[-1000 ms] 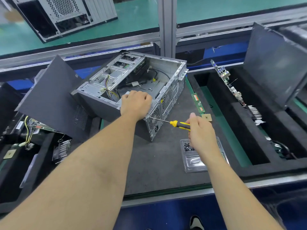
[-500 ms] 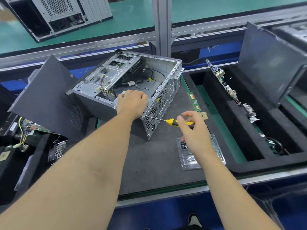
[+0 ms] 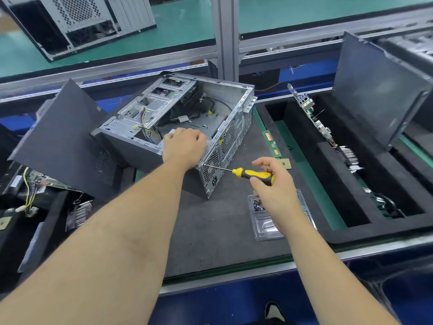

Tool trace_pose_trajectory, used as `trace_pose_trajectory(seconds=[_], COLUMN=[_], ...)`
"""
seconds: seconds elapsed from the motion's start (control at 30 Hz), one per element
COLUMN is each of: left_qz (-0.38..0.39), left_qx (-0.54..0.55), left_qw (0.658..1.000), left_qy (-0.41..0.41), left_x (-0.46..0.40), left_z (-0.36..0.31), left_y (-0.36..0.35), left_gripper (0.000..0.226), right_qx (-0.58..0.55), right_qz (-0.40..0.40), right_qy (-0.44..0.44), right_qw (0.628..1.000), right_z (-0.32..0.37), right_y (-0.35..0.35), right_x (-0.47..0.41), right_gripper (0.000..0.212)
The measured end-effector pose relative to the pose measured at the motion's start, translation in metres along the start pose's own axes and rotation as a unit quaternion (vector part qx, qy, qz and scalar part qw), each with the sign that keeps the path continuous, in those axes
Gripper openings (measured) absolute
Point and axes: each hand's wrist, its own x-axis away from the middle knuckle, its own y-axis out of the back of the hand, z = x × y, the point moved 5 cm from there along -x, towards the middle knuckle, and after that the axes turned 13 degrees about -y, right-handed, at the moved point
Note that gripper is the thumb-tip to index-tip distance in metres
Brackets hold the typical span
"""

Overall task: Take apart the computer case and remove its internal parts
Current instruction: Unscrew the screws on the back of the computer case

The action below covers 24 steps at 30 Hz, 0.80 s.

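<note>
1. Pinching yellow-black screwdriver (image 3: 254,175) in right hand (image 3: 273,184), tip meeting rear panel of computer case (image 3: 178,118).
2. Gripping case's near top edge with left hand (image 3: 184,147), fingers curled.
3. Lying open on grey mat (image 3: 218,226), clear screw tray (image 3: 262,221) beside.

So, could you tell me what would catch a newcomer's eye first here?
Probably the open computer case at the centre of the grey mat, its drive cage and coloured wires exposed. The left hand grips its near edge while the right hand holds a yellow-and-black screwdriver, tip against the rear panel. A clear tray of screws lies beneath that hand.
</note>
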Motion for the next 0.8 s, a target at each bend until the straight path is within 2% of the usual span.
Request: trace_pose_trajectory(seconds=[0.1,0.17,0.23,0.4,0.5,0.6,0.7,0.73,0.8], left_qz=[0.0,-0.002,-0.006,-0.011,-0.008,-0.01,-0.01,-0.009,-0.01], left_qx=[-0.001,0.002,0.005,0.008,0.01,0.011,0.011,0.011,0.008], left_qw=[1.0,1.0,1.0,1.0,1.0,1.0,1.0,1.0,1.0], left_qy=[0.001,0.003,0.002,0.002,0.001,0.0,0.001,0.002,0.0], left_x=[0.0,0.0,0.0,0.001,0.001,0.002,0.003,0.003,0.003], left_z=[-0.001,0.0,-0.001,-0.001,-0.001,-0.002,-0.002,-0.003,-0.003], left_y=[0.001,0.001,0.001,0.002,0.002,0.002,0.003,0.003,0.003], left_gripper=[0.033,0.032,0.034,0.036,0.035,0.035,0.036,0.036,0.035], right_qx=[-0.029,-0.02,0.007,0.024,0.015,-0.003,-0.011,-0.001,0.027], right_qz=[-0.016,-0.017,-0.022,-0.049,-0.03,-0.003,-0.013,-0.019,-0.02], right_qy=[-0.08,-0.133,-0.122,-0.025,0.003,0.0,-0.031,-0.053,-0.086], right_qw=[0.996,0.991,0.992,0.998,0.999,1.0,0.999,0.998,0.996], right_z=[-0.007,-0.015,-0.017,-0.005,0.001,0.0,-0.001,-0.003,-0.01], right_y=[-0.002,-0.003,-0.002,0.0,0.0,0.0,-0.001,-0.001,-0.001], right_x=[-0.001,-0.003,-0.006,-0.003,-0.001,0.0,-0.002,-0.004,-0.007], right_gripper=[0.006,0.026,0.034,0.015,0.027,0.038,0.009,0.009,0.03])
